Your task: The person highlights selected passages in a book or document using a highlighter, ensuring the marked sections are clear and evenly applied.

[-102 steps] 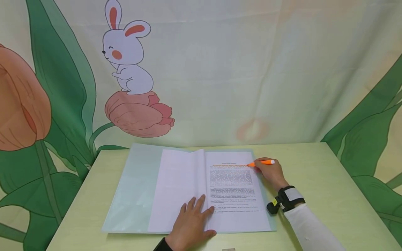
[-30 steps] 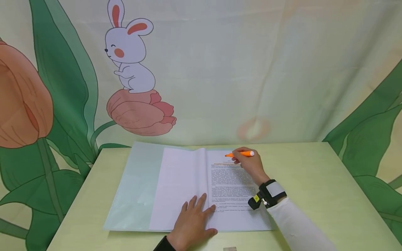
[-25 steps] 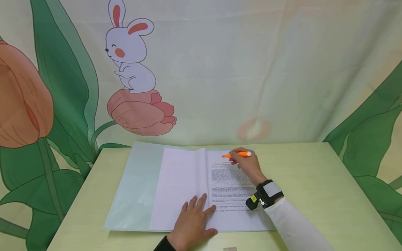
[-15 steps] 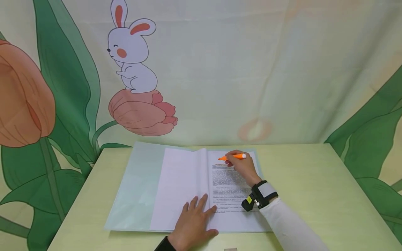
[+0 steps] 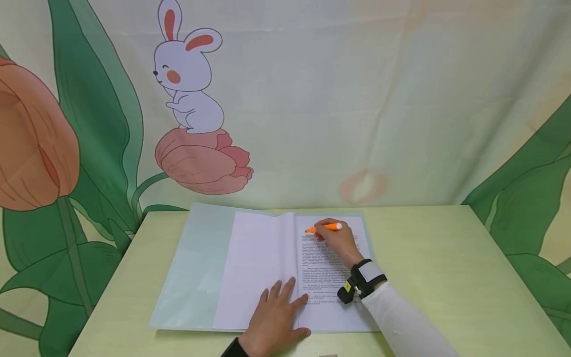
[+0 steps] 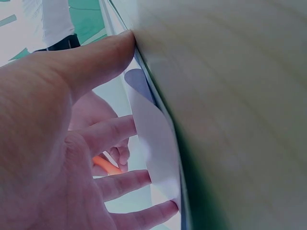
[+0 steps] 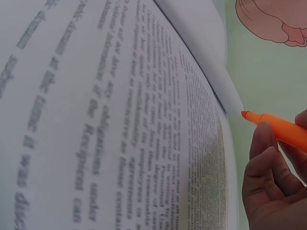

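Note:
An orange highlighter (image 5: 327, 227) is pinched in my right hand (image 5: 338, 241), its uncapped tip pointing left over the top lines of the printed page (image 5: 330, 317). In the right wrist view the highlighter (image 7: 283, 129) shows an orange-red tip, with thumb and fingers round its barrel. My left hand (image 5: 275, 317) lies with fingers spread across the gutter of the open folder (image 5: 196, 277), touching both the blank left sheet (image 5: 254, 258) and the printed one. From the left wrist, the fingertips press on the paper (image 6: 156, 139), whose edge curls up beside them.
The folder lies on a pale yellow-green table (image 5: 446, 267). Behind it hangs a backdrop (image 5: 312, 99) with a rabbit (image 5: 185, 74) and tulips. A small grey piece shows at the table's front edge. A wrist camera (image 5: 347, 293) sits over the page.
My right hand has left the right end of a top line, lifted leftward above the text, and come down near the left end of the lines. The left hand has stayed put.

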The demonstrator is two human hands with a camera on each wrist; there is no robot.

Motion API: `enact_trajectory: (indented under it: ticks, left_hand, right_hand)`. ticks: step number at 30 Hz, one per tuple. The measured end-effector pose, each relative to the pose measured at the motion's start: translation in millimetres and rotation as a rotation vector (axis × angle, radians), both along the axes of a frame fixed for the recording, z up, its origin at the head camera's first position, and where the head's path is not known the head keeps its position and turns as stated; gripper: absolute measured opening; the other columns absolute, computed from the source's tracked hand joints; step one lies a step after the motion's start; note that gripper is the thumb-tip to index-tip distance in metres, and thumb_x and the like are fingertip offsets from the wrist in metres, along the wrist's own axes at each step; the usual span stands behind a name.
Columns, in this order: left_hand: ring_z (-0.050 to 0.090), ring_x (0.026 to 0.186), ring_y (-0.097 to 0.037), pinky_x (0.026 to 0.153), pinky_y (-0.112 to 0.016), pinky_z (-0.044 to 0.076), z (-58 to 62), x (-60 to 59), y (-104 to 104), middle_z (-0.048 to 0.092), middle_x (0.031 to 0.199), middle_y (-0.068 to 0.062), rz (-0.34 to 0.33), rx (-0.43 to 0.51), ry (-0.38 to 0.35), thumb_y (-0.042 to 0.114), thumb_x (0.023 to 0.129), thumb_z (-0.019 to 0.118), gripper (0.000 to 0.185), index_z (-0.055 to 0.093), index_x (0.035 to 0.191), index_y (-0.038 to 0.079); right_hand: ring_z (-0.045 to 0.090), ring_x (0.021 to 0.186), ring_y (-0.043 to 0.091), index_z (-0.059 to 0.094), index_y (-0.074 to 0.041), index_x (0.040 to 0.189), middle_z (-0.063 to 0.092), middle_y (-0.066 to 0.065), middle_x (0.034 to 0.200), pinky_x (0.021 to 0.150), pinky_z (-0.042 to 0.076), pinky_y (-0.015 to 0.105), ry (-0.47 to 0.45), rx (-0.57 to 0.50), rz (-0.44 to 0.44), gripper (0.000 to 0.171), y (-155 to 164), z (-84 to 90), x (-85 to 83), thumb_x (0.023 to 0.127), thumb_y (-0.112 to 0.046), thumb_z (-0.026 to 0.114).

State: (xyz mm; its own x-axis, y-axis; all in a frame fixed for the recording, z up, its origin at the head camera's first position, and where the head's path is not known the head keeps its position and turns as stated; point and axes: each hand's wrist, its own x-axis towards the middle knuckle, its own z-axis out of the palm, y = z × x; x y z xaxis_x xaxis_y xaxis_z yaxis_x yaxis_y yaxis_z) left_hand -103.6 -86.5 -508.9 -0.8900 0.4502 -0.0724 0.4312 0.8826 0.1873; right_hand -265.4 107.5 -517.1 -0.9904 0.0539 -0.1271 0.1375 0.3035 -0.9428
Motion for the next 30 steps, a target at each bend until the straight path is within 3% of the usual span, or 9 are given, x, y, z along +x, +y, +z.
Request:
enact_trajectory:
  ticks: [12,30]
  left_hand:
    - [0.039,0.139,-0.042,0.108,-0.062,0.036,-0.6,-0.7,-0.3,0.037,0.157,-0.013,0.004,-0.003,-0.015,0.061,0.079,0.069,0.068,0.059,0.137,0.027]
    - [0.041,0.138,-0.041,0.106,-0.061,0.037,1.0,-0.5,0.3,0.039,0.155,-0.012,0.001,-0.019,-0.013,0.061,0.078,0.070,0.067,0.060,0.136,0.028]
  right_hand:
    - [0.064,0.080,0.022,0.074,-0.018,0.107,0.073,0.003,0.084,0.066,0.047,0.026,-0.037,0.015,-0.021,0.026,-5.1,-6.3,0.5,0.090,-0.037,0.065]
    - [0.068,0.076,0.018,0.074,-0.017,0.106,0.074,0.004,0.085,0.074,0.047,0.026,-0.053,0.013,-0.021,0.027,-7.4,-10.1,0.2,0.089,-0.036,0.065]
